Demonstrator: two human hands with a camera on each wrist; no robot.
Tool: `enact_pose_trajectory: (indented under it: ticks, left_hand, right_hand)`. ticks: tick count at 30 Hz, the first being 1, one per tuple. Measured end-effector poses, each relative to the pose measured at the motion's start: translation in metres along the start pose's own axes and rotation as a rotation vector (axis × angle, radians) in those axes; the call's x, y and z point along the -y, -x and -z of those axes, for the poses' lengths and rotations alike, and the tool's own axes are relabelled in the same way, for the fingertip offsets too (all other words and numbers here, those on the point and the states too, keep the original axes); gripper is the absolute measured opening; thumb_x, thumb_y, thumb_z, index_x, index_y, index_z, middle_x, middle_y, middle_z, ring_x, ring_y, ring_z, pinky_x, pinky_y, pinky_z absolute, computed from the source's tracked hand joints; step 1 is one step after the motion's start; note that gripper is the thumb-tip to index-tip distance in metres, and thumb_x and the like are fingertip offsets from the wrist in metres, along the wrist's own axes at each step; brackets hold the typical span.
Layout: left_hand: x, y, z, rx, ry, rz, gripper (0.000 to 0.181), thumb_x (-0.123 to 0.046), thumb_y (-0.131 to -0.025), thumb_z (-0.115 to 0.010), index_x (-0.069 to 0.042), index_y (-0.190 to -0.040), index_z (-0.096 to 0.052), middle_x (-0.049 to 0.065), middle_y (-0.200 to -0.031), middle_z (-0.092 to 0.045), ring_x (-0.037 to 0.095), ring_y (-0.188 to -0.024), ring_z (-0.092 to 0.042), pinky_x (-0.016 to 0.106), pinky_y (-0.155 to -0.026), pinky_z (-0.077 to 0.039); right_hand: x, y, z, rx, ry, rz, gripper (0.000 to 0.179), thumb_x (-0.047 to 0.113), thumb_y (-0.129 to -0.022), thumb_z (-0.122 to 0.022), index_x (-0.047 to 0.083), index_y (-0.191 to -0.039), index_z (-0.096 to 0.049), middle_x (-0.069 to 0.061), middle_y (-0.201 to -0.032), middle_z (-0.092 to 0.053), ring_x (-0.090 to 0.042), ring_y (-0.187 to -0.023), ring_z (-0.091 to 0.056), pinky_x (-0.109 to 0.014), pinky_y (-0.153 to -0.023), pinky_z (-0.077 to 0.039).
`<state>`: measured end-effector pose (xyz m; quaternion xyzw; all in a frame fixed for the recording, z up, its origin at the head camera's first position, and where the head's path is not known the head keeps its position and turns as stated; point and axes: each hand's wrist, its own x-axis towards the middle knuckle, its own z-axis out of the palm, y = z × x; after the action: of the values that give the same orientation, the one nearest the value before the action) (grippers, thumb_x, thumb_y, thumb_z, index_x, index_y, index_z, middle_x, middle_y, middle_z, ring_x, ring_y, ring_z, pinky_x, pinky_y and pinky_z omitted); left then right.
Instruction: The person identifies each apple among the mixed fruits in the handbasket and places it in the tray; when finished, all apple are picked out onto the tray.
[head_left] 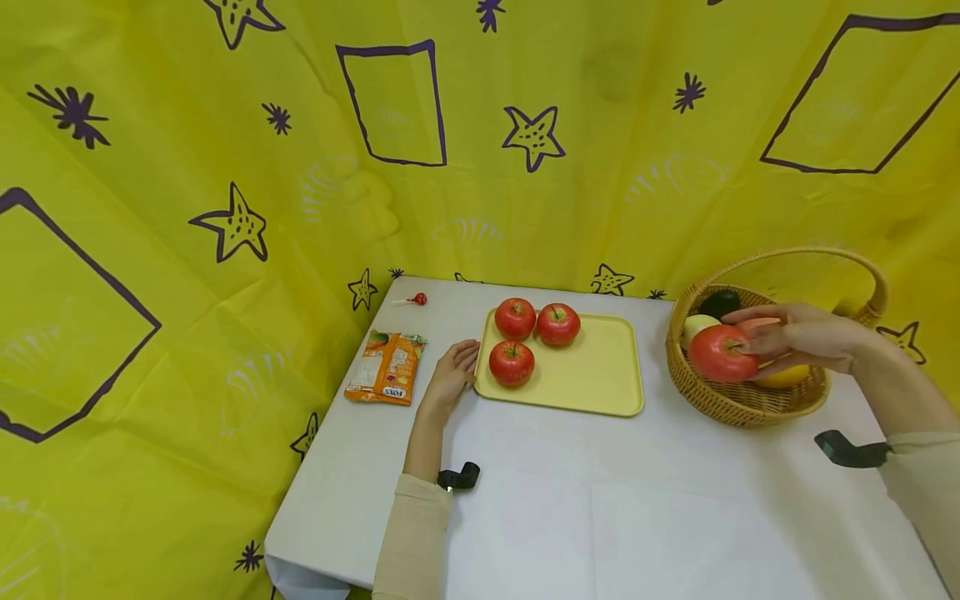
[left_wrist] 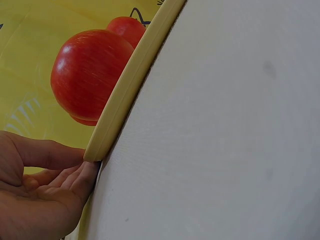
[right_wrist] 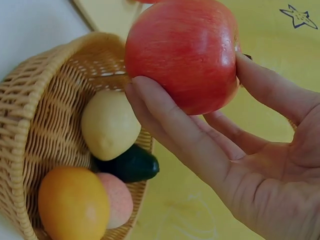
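Observation:
My right hand [head_left: 798,340] holds a red apple [head_left: 723,353] above the wicker basket [head_left: 708,400]. In the right wrist view the thumb and fingers [right_wrist: 175,125] wrap the apple from either side. Inside the basket lie a pale yellow fruit [right_wrist: 111,125], a dark green avocado-like fruit [right_wrist: 132,165], an orange-yellow fruit [right_wrist: 74,202] and a pinkish fruit [right_wrist: 120,200]. At the left end of the yellow tray [head_left: 577,375], my left hand [head_left: 450,375] pinches its rim between thumb and fingers. Three red apples [head_left: 512,363] sit on the tray's left half.
An orange snack packet [head_left: 387,368] lies left of my left hand. Behind it is a red lollipop [head_left: 418,298] on a white stick. The basket's tall handle [head_left: 795,252] arches at the back right. A yellow patterned curtain [head_left: 480,208] hangs behind the white-covered table [head_left: 540,500].

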<state>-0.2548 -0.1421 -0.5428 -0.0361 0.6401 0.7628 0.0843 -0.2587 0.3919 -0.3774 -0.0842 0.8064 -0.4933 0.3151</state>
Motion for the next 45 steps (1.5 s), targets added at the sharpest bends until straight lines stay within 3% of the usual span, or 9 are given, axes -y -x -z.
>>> enact_pose_trajectory:
  ticks: [3, 8, 12, 16, 19, 24, 32, 39, 45]
  left_hand:
    - [-0.001, 0.000, 0.000, 0.001, 0.001, -0.004, 0.084, 0.033, -0.076, -0.041, 0.005, -0.156, -0.037, 0.024, -0.161, -0.039, 0.033, -0.152, -0.036, 0.037, -0.125, -0.033]
    - [-0.002, 0.001, 0.000, 0.001, -0.003, -0.006, 0.083, 0.032, -0.077, -0.041, 0.005, -0.155, -0.038, 0.025, -0.161, -0.039, 0.033, -0.152, -0.036, 0.037, -0.125, -0.033]
    - [-0.002, 0.001, -0.001, 0.000, -0.003, -0.009, 0.083, 0.032, -0.077, -0.040, 0.005, -0.155, -0.039, 0.024, -0.161, -0.040, 0.033, -0.152, -0.036, 0.037, -0.124, -0.034]
    - [-0.001, 0.001, 0.000, -0.003, 0.005, -0.014, 0.083, 0.033, -0.077, -0.040, 0.005, -0.154, -0.039, 0.025, -0.161, -0.040, 0.034, -0.152, -0.036, 0.037, -0.125, -0.034]
    - [-0.001, 0.000, 0.000, -0.008, 0.010, -0.014, 0.083, 0.034, -0.076, -0.039, 0.005, -0.154, -0.039, 0.025, -0.160, -0.040, 0.034, -0.152, -0.036, 0.037, -0.125, -0.034]
    - [-0.001, -0.001, 0.000, -0.013, 0.020, -0.005, 0.084, 0.035, -0.076, -0.039, 0.005, -0.154, -0.039, 0.025, -0.160, -0.040, 0.032, -0.152, -0.037, 0.036, -0.125, -0.034]
    - [0.001, -0.002, 0.001, -0.007, 0.014, -0.005, 0.084, 0.034, -0.076, -0.040, 0.005, -0.155, -0.038, 0.024, -0.160, -0.040, 0.032, -0.152, -0.037, 0.036, -0.124, -0.035]
    - [0.000, -0.002, 0.001, -0.001, 0.028, 0.000, 0.084, 0.034, -0.076, -0.040, 0.005, -0.155, -0.038, 0.024, -0.160, -0.040, 0.032, -0.152, -0.037, 0.036, -0.124, -0.034]
    - [0.000, -0.002, 0.001, 0.000, 0.030, 0.005, 0.084, 0.033, -0.077, -0.040, 0.005, -0.155, -0.038, 0.024, -0.160, -0.040, 0.033, -0.152, -0.037, 0.036, -0.124, -0.034]
  right_hand:
    - [0.005, 0.000, -0.007, -0.023, 0.010, -0.007, 0.053, 0.008, -0.101, -0.063, 0.001, -0.150, -0.042, -0.015, -0.137, -0.051, -0.027, -0.105, -0.071, -0.052, -0.090, -0.063]
    - [0.013, -0.002, -0.020, -0.024, 0.001, -0.012, 0.065, 0.008, -0.100, -0.064, -0.008, -0.154, -0.031, -0.032, -0.148, -0.038, -0.029, -0.104, -0.070, -0.050, -0.089, -0.063]
    - [0.018, -0.006, -0.028, 0.003, -0.011, -0.004, 0.064, 0.006, -0.100, -0.063, -0.007, -0.155, -0.031, -0.026, -0.141, -0.047, -0.029, -0.105, -0.069, -0.050, -0.090, -0.063]
    - [0.022, -0.013, -0.035, 0.041, -0.052, 0.026, 0.054, 0.003, -0.100, -0.062, 0.006, -0.150, -0.043, -0.013, -0.129, -0.062, -0.031, -0.104, -0.071, -0.051, -0.088, -0.064]
    - [0.027, -0.019, -0.041, 0.059, -0.068, 0.045, 0.053, 0.003, -0.100, -0.063, 0.006, -0.149, -0.044, -0.011, -0.125, -0.066, -0.031, -0.103, -0.072, -0.052, -0.088, -0.063]
    - [0.040, -0.029, -0.055, 0.063, -0.063, 0.039, 0.069, 0.004, -0.098, -0.065, -0.008, -0.156, -0.030, -0.017, -0.133, -0.061, -0.031, -0.106, -0.071, -0.055, -0.091, -0.061]
    - [0.050, -0.049, -0.073, 0.062, -0.094, 0.050, 0.070, 0.005, -0.096, -0.068, -0.008, -0.156, -0.033, -0.029, -0.144, -0.051, -0.033, -0.106, -0.072, -0.055, -0.091, -0.062]
    - [0.055, -0.069, -0.087, 0.071, -0.114, 0.042, 0.071, 0.005, -0.096, -0.069, -0.006, -0.156, -0.033, -0.026, -0.141, -0.056, -0.031, -0.106, -0.072, -0.054, -0.091, -0.062]
    - [0.059, -0.084, -0.097, 0.060, -0.102, 0.026, 0.070, 0.006, -0.095, -0.070, -0.005, -0.156, -0.036, -0.030, -0.142, -0.051, -0.032, -0.104, -0.071, -0.053, -0.090, -0.063]
